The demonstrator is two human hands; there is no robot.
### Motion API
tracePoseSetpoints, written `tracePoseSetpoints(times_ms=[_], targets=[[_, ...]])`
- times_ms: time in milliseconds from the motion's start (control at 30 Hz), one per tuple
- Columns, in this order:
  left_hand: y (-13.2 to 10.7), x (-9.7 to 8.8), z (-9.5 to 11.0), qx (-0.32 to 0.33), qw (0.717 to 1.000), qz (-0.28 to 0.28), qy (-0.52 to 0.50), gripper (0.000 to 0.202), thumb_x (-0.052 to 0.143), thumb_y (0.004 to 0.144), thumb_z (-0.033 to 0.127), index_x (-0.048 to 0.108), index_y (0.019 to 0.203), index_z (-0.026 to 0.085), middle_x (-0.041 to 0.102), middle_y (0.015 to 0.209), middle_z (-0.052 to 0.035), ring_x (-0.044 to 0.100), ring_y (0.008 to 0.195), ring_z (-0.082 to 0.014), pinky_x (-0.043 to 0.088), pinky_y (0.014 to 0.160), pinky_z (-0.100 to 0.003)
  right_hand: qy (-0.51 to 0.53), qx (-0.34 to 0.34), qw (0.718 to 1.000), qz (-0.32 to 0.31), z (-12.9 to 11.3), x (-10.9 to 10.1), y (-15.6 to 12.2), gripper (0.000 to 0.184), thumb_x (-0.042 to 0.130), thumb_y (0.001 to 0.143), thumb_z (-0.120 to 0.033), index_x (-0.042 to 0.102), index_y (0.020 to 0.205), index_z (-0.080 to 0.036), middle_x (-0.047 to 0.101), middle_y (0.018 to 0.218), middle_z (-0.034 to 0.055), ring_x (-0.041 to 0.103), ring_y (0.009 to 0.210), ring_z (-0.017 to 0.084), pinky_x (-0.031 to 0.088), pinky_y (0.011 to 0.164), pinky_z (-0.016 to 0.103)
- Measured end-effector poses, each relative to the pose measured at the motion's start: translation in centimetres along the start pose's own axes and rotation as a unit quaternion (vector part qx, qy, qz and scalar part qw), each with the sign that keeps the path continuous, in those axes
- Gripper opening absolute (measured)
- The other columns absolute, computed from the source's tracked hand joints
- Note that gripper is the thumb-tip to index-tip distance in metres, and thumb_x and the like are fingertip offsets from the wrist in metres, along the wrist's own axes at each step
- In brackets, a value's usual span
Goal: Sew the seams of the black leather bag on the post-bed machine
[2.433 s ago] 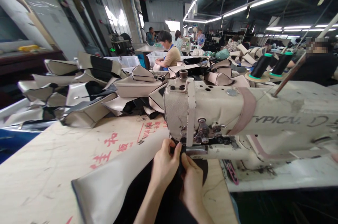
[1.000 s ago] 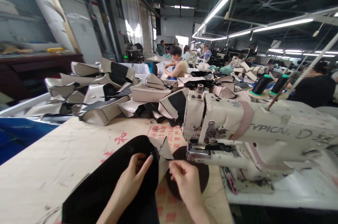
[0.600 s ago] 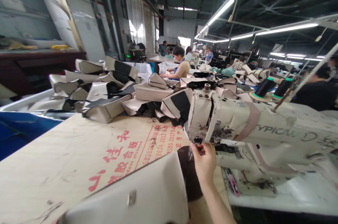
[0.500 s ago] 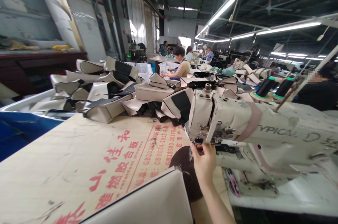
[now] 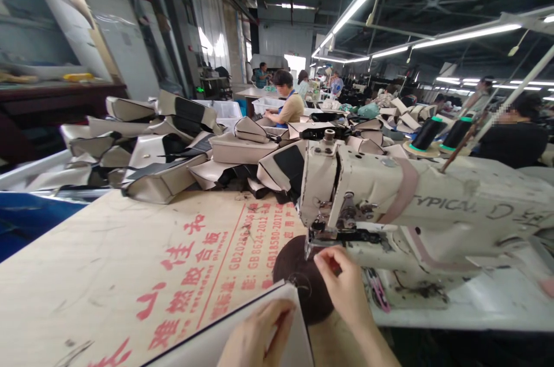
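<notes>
Touching smooth, pale, dark-edged panel (image 5: pixel 210 347) with left hand (image 5: pixel 257 332), cannot tell if gripping; pinching right hand (image 5: pixel 341 277) beside round, dark brown disc (image 5: pixel 289 260).

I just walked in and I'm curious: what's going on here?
Somebody is working at a sewing machine. Their left hand is on a pale piece with dark edging. Their right hand is by the machine's front end, in a pinch; I can't tell if it holds anything. Pale and black pieces are heaped further back.
</notes>
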State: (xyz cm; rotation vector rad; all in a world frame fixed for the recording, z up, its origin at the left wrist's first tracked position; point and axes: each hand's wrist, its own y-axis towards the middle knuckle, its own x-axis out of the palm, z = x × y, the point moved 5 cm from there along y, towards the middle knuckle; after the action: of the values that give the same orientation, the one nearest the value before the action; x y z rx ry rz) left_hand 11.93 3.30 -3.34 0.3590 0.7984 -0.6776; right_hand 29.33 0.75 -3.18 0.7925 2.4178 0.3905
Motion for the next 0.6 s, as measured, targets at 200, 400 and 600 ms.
tracePoseSetpoints(times_ms=[200, 400, 600], targets=[[-1.2, 2.9, -0.6, 0.195, 0.921, 0.142, 0.306, 0.063, 0.06, 0.073, 0.041, 0.041, 0.131, 0.028, 0.042, 0.137, -0.007, 0.039, 0.123, -0.0304, 0.022, 0.106, -0.048, -0.101, -0.001, 0.986, 0.134, 0.5, 1.8, 3.0, 0.028, 0.059, 0.078, -0.044, 0.059, 0.076, -0.015, 0.057, 0.075, 0.0057, 0.051, 0.076, 0.019, 0.036, 0.073, 0.03], [1.6, -0.7, -6.8, 0.094, 0.901, 0.189, 0.379, 0.056, 0.055, 0.079, 0.039, 0.038, 0.132, 0.035, 0.035, 0.142, -0.0057, 0.029, 0.129, -0.0326, 0.006, 0.104, -0.061, -0.181, -0.001, 0.971, 0.156, 0.3, 2.8, 3.3, 0.024, 0.053, 0.084, -0.035, 0.059, 0.074, -0.014, 0.057, 0.075, 0.0089, 0.051, 0.079, 0.022, 0.035, 0.074, 0.034], [1.9, -3.8, -10.6, 0.044, 0.921, 0.248, 0.296, 0.04, 0.052, 0.08, 0.036, 0.055, 0.115, 0.018, 0.048, 0.127, -0.0137, 0.041, 0.119, -0.031, 0.035, 0.097, -0.05, -0.057, -0.072, 0.995, -0.029, -0.8, 1.6, 0.6, 0.018, 0.049, 0.085, -0.027, 0.055, 0.07, -0.018, 0.055, 0.072, 0.0007, 0.051, 0.069, 0.012, 0.038, 0.062, 0.02]])
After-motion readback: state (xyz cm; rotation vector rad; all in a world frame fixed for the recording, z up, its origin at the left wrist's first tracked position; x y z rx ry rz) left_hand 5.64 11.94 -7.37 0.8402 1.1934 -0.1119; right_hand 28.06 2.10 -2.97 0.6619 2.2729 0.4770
